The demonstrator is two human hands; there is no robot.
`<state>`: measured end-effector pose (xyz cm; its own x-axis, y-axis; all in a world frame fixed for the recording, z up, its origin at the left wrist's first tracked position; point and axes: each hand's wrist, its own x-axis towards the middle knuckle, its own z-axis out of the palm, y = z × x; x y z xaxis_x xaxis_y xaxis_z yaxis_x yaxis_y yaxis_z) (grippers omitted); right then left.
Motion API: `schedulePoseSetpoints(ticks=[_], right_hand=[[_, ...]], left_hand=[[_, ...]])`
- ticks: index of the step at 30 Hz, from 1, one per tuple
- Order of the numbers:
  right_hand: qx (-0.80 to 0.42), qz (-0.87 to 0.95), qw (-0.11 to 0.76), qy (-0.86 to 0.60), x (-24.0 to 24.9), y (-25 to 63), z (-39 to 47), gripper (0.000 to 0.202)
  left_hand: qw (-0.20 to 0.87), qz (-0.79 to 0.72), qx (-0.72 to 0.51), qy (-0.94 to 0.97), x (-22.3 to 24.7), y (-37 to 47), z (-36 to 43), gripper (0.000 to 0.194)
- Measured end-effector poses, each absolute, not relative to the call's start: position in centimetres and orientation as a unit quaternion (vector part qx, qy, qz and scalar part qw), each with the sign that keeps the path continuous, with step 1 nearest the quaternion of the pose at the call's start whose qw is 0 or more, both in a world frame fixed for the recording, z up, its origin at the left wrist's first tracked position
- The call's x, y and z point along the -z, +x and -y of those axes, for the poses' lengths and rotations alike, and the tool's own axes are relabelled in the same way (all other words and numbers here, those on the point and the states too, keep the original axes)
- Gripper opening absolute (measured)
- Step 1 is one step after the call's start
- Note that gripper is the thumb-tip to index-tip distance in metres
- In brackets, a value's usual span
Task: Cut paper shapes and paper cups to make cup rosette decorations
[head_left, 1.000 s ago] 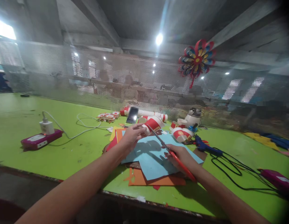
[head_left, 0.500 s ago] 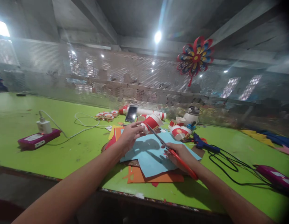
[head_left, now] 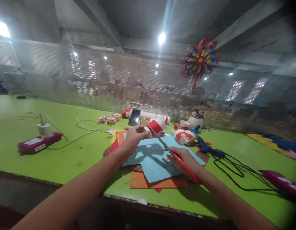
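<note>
Between the fingers of my left hand [head_left: 135,136] is a red and white paper cup [head_left: 158,125], held tilted above the paper. My right hand [head_left: 182,158] is closed around the red handles of a pair of scissors [head_left: 169,149]. The blades point up and left, with their tips at the cup's near side; whether they are cutting into it I cannot tell. Under both hands lies a light blue sheet of paper [head_left: 157,169], on top of orange sheets [head_left: 159,183].
Further back are a phone [head_left: 134,117], several red and white paper pieces [head_left: 110,118], cut cups [head_left: 185,135] and a bottle [head_left: 196,118]. A blue glue gun [head_left: 207,148] with a black cord lies right. A purple power strip [head_left: 40,142] sits left on the green table [head_left: 73,163].
The cup has turned a little in my left hand, and the printed mark on its side no longer shows. My left fingers have drawn closer together; the scissors have barely shifted.
</note>
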<state>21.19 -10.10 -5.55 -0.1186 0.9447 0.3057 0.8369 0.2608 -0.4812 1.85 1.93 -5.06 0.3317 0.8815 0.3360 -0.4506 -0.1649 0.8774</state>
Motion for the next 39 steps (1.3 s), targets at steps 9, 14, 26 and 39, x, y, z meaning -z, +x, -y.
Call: schedulePoseSetpoints(ticks=[9, 14, 26, 39], right_hand=[[-0.080, 0.742, 0.281, -0.603, 5.5, 20.9, 10.3, 0.027], [-0.077, 0.744, 0.276, -0.604, 5.8, 20.9, 10.1, 0.026], [-0.085, 0.747, 0.268, -0.602, 4.9, 20.9, 10.2, 0.028], [-0.087, 0.739, 0.282, -0.605, 5.3, 20.5, 10.6, 0.031]], left_hand=[[0.650, -0.199, -0.544, 0.492, 4.4, 1.7, -1.4, 0.040], [0.694, -0.159, -0.514, 0.478, 4.1, 1.4, -1.1, 0.037], [0.602, -0.215, -0.523, 0.564, 4.7, 1.7, -1.9, 0.039], [0.617, -0.188, -0.530, 0.551, 4.5, 1.7, -1.1, 0.035]])
